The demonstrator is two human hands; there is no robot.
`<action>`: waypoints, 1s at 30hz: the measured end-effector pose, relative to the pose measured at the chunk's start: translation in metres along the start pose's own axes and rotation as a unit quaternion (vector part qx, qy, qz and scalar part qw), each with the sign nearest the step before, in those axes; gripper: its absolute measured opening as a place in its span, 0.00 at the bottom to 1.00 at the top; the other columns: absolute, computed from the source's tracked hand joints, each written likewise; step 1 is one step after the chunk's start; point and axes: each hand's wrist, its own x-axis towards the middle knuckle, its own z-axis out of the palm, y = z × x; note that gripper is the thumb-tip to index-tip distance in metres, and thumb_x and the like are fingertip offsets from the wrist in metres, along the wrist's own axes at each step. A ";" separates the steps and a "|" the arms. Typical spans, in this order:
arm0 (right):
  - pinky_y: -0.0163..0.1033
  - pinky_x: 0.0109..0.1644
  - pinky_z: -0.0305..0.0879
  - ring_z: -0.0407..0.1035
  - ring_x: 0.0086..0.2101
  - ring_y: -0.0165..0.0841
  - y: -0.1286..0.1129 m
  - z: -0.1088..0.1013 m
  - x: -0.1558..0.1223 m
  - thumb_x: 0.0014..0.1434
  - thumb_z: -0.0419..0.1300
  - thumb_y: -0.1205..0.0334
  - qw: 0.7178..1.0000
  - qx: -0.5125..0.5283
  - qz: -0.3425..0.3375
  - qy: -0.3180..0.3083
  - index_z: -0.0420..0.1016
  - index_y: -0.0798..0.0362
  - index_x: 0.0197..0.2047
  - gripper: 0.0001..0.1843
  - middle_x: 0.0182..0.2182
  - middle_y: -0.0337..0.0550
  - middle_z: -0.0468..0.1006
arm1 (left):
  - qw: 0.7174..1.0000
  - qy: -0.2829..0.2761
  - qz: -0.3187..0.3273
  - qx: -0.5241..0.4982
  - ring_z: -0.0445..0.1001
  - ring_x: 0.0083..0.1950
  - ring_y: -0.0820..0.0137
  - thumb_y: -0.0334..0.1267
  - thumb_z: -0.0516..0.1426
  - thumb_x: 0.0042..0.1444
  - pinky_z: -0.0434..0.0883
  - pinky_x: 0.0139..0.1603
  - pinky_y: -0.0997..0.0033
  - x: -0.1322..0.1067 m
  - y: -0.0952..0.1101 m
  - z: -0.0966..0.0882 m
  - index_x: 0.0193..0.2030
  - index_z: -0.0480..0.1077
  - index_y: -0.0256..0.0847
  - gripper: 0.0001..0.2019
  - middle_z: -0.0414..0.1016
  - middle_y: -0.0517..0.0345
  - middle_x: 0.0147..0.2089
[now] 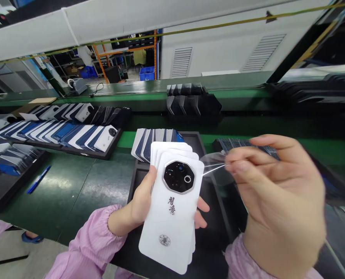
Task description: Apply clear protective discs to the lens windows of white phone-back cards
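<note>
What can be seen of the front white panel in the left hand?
The panel looks smooth, white and round-cornered, its dark camera module ringed in silver above characters and a round emblem. It leans, top rightward, before similar panels, held by the left hand. Whether the clear film in the right hand touches it is unclear.

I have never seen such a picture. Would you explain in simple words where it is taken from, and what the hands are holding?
There is no machine. The picture comes from a camera worn on a person's head, looking forward and down. The person's bare left hand holds a stack of white panels that look like phone backs. The right hand pinches clear film near the stack's upper right corner. On the green bench are a blue pen and dark trays, some holding rows of panels.
</note>
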 end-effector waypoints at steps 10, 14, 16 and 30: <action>0.34 0.32 0.74 0.76 0.30 0.32 0.001 0.004 -0.004 0.56 0.69 0.63 0.976 -0.081 0.064 -0.191 0.70 0.47 0.45 0.15 0.29 0.38 0.80 | 0.996 0.033 -0.068 0.044 0.77 0.39 0.57 0.67 0.49 0.58 0.69 0.40 0.65 0.007 0.001 -0.008 0.48 0.76 0.24 0.40 0.79 0.37 0.44; 0.34 0.32 0.73 0.75 0.30 0.32 0.003 0.003 -0.003 0.56 0.68 0.64 0.970 -0.081 0.071 -0.219 0.69 0.48 0.46 0.17 0.30 0.38 0.80 | 0.994 0.055 -0.056 0.072 0.78 0.39 0.57 0.66 0.52 0.56 0.70 0.40 0.65 0.006 0.003 -0.006 0.48 0.76 0.25 0.39 0.79 0.38 0.43; 0.35 0.32 0.73 0.76 0.30 0.32 0.004 0.003 -0.004 0.57 0.68 0.64 0.969 -0.084 0.068 -0.222 0.69 0.47 0.47 0.17 0.30 0.38 0.80 | 0.993 0.058 -0.054 0.086 0.78 0.38 0.58 0.67 0.52 0.55 0.71 0.40 0.65 0.006 0.004 -0.007 0.47 0.76 0.25 0.39 0.79 0.38 0.41; 0.50 0.49 0.70 0.72 0.46 0.43 0.019 0.024 -0.018 0.59 0.63 0.68 0.880 -0.366 -0.271 -0.135 0.69 0.46 0.54 0.20 0.45 0.45 0.75 | 0.988 0.078 0.011 0.132 0.80 0.36 0.59 0.63 0.54 0.56 0.74 0.41 0.65 0.009 0.007 -0.008 0.44 0.76 0.29 0.33 0.81 0.44 0.34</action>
